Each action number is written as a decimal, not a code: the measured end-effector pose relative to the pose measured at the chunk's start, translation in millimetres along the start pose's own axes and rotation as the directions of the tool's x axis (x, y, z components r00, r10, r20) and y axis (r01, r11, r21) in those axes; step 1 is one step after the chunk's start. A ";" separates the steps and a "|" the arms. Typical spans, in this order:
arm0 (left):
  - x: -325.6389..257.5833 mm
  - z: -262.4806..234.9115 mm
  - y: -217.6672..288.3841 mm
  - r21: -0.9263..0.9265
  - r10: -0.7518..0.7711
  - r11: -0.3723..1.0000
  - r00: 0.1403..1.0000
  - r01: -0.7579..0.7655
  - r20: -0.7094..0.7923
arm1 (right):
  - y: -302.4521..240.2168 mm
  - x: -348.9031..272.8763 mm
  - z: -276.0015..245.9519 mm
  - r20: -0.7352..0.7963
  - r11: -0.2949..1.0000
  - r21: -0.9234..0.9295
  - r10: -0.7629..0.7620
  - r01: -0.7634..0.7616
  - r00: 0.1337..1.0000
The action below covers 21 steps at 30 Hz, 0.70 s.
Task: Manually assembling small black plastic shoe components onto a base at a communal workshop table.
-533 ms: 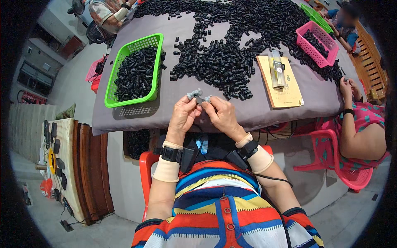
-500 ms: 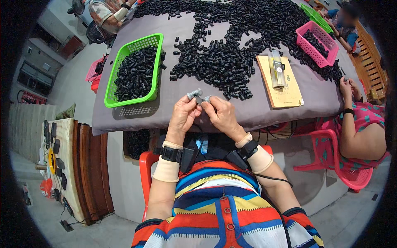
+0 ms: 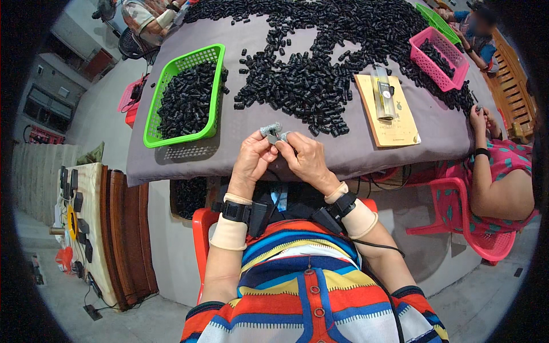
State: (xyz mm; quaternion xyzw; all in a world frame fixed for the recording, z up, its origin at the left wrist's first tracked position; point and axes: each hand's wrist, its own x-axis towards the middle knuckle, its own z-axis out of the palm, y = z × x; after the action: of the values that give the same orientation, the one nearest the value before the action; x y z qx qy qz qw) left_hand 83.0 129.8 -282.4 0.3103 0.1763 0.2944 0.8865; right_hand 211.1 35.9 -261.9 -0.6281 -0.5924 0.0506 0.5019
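Just above the near edge of the table, my left hand (image 3: 255,153) and my right hand (image 3: 306,160) meet fingertip to fingertip. Both are closed in a pinch around a small dark piece (image 3: 273,138), mostly covered by the fingers, so its exact kind cannot be told. Grey wraps cover the tips of the index fingers, the left one (image 3: 270,129) showing most. Beyond my hands lies a heap of short black cylindrical plastic parts (image 3: 297,86). A green basket (image 3: 150,140) filled with similar black parts stands to the left.
Right of the heap, a clear plastic case (image 3: 384,103) rests on a yellowish booklet (image 3: 400,130). Farther right stands a pink basket (image 3: 454,86) holding black parts. A person in pink (image 3: 486,183) works at the right edge; others sit at the far corners. Grey cloth (image 3: 240,34) covers the table.
My fingertips have drawn slightly closer together, the right hand shifting a little to the left. The small dark piece between them has turned. The baskets and heap stay put.
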 end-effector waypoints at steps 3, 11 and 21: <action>-0.2 -1.1 -0.1 0.008 -0.003 1.000 1.000 0.003 -0.002 | -0.4 -0.1 -0.6 0.017 1.000 -0.010 0.015 -0.015 1.000; -1.6 6.8 1.2 0.016 -0.001 1.000 0.998 0.002 -0.061 | -0.3 0.5 1.4 -0.011 1.000 -0.017 -0.007 0.007 1.000; -0.9 2.9 2.4 -0.008 -0.023 1.000 1.000 0.023 -0.011 | 0.3 0.2 3.3 -0.005 1.000 -0.024 -0.009 0.009 1.000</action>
State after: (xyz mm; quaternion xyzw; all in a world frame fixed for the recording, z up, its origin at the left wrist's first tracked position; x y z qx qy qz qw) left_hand 82.8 129.5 -278.5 0.3031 0.1835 0.2867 0.8901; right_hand 209.2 38.1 -263.7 -0.6316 -0.5944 0.0397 0.4962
